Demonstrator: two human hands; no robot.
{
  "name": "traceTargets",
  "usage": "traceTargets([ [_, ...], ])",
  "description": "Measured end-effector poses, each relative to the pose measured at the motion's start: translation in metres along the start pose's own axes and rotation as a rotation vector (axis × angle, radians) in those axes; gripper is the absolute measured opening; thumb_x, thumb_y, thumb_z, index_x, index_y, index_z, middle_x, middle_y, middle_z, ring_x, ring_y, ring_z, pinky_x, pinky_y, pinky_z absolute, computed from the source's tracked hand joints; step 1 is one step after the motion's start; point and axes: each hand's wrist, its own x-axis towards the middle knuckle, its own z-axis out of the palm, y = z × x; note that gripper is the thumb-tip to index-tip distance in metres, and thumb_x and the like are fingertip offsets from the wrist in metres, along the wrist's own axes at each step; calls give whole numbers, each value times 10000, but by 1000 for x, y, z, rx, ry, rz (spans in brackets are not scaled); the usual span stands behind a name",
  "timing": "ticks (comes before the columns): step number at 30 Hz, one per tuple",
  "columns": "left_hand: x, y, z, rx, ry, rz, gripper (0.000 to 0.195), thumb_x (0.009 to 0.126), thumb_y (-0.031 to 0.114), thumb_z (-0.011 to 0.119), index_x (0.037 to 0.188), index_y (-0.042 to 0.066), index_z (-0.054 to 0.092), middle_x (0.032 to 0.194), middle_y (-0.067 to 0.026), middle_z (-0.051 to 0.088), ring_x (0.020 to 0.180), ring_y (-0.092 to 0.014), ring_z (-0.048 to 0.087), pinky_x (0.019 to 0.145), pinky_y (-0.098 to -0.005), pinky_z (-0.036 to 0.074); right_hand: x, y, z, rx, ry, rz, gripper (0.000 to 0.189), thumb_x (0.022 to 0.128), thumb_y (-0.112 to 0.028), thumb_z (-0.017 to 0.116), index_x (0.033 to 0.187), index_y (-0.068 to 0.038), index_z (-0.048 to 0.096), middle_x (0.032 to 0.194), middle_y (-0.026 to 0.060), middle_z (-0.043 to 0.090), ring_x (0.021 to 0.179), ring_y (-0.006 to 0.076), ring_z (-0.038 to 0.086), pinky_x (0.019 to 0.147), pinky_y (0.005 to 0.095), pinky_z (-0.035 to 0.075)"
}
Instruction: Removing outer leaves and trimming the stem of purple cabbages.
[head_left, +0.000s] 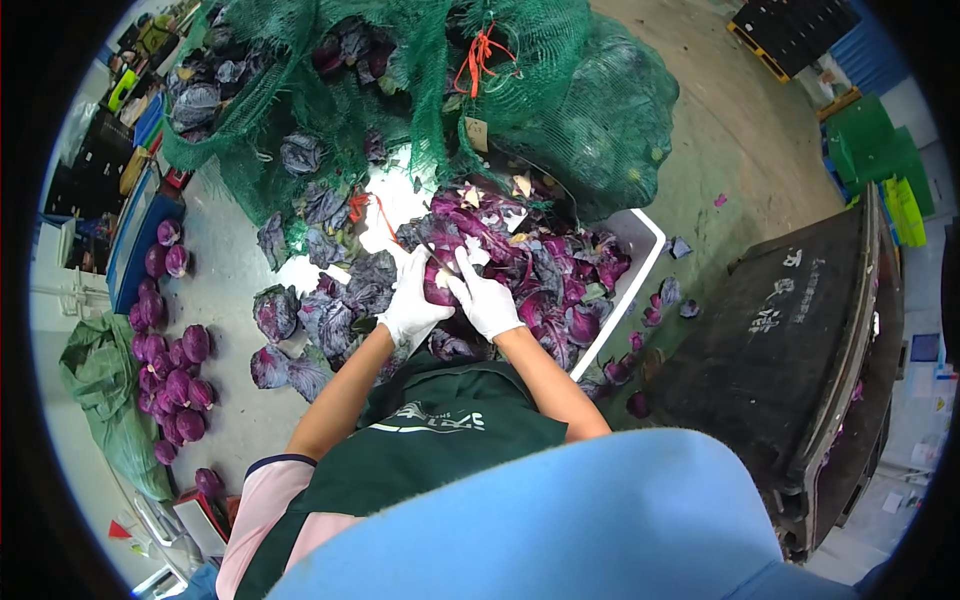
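Note:
My left hand (415, 300), in a white glove, grips a red cabbage (437, 289) whose pale cut stem end faces up. Against the same cabbage is my right hand (484, 298), also gloved, its fingers close to the stem. A thin dark blade, apparently of a knife (441, 259), runs from the right fingers over the top of the cabbage; its handle is hidden in the glove. Loose purple outer leaves (555, 277) fill a white-rimmed bin (619, 304) under and right of my hands. Untrimmed cabbages (276, 313) and leaves lie left of my left wrist.
Green mesh sacks (592, 112) of cabbages, one with red string (480, 60), stand along the far side. Several peeled cabbages (178, 386) lie on the metal table (232, 345) at left. A large black crate (765, 337) stands at right, with fallen leaves (670, 291) on the floor beside it.

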Motion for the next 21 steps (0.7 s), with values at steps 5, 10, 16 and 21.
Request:
traceTargets([
  [5,4,24,7,4,57,-154,1182,593,403,887,1495,-53,275,1462,-292,383,1382,-422,372,1174,-456,305,10,8,-11,-96,-66,-80,712,1009,-525,451,1543,-73,316,1043,297,617,810,411,683,684,486,547],
  [10,2,29,6,113,32,-170,1172,612,390,885,1500,-58,266,1461,-297,381,1376,-421,379,1172,-439,309,19,7,-32,-98,-191,-96,742,990,-578,445,1531,-81,337,1500,342,373,1181,410,609,874,466,555],
  [16,-19,25,6,198,-39,65,1165,617,260,902,1534,-23,241,1520,-268,338,1442,-425,299,1210,-426,256,67,99,-3,16,153,-90,489,1030,-435,435,1384,-119,552,855,240,695,750,398,676,729,485,527],
  [21,-35,6,-2,-421,34,-39,1120,613,245,909,1529,40,299,1499,-233,337,1416,-385,347,1201,-440,273,41,114,-50,6,287,420,535,1043,-445,387,1434,-101,505,1007,285,689,912,451,670,826,523,513],
])
